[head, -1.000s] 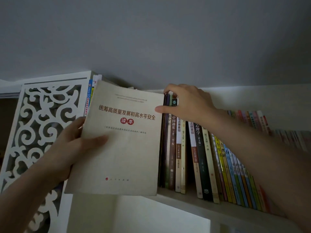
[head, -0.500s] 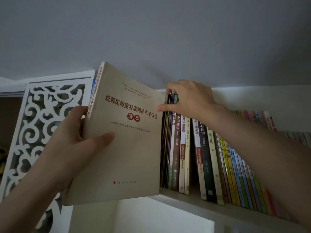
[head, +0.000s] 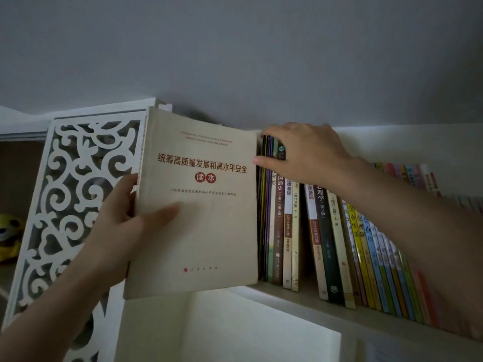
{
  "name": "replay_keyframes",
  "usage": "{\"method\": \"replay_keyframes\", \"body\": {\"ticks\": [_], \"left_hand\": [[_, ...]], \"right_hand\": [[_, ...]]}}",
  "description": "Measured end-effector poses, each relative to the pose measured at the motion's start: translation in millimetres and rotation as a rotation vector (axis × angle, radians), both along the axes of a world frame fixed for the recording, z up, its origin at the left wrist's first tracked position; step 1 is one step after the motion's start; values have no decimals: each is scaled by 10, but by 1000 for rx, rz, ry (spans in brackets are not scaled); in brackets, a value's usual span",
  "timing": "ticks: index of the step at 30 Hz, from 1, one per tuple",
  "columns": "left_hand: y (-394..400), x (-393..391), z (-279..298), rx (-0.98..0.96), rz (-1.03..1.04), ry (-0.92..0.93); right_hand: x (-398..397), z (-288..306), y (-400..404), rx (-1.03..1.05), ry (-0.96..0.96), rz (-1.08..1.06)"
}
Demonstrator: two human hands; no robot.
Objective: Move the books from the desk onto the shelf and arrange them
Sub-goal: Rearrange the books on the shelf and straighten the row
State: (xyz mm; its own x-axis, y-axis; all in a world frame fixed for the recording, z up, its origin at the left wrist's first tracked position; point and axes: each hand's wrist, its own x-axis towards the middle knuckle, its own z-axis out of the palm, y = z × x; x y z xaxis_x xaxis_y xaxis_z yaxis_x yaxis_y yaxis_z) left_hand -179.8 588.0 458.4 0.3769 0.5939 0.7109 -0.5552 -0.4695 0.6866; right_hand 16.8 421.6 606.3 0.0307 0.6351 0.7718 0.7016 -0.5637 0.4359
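A beige book (head: 203, 231) with red Chinese title stands nearly upright at the left end of the white shelf (head: 300, 300). My left hand (head: 122, 228) grips its spine edge, thumb across the cover. To its right runs a row of upright books (head: 321, 231), thin dark ones first, then colourful leaning ones. My right hand (head: 305, 152) lies over the tops of the first books in that row, fingers curled over them and thumb pointing at the beige book's edge.
A white carved lattice panel (head: 70, 194) closes the shelf on the left. Behind it sits a yellow toy (head: 9, 236). A grey wall rises above. Below the shelf is a white panel (head: 235, 330).
The beige book has swung from tilted to nearly upright and moved in against the row of books. My right hand has stayed on the book tops.
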Motion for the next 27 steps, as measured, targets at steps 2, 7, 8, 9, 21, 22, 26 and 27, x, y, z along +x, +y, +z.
{"method": "replay_keyframes", "body": {"ticks": [2, 7, 8, 9, 21, 22, 26, 27], "left_hand": [[29, 20, -26, -18, -29, -14], [45, 9, -47, -57, -115, -42], [42, 0, -40, -65, -141, -49], [34, -4, -21, -73, -174, -56], [-558, 694, 326, -94, -533, -74], [-612, 745, 298, -98, -536, -75], [-814, 901, 198, -114, -578, -69], [-880, 932, 193, -106, -590, -67]], "right_hand": [[4, -27, -33, -15, 17, -35], [-18, -94, -197, 39, 5, 43], [-6, -119, -269, 72, 33, 81], [19, -140, -353, 107, 80, 129], [-267, -465, -1089, 236, 715, 503], [-222, -488, -1127, 265, 684, 479], [-113, -549, -1340, 283, 705, 368], [-101, -567, -1407, 289, 752, 368]]}}
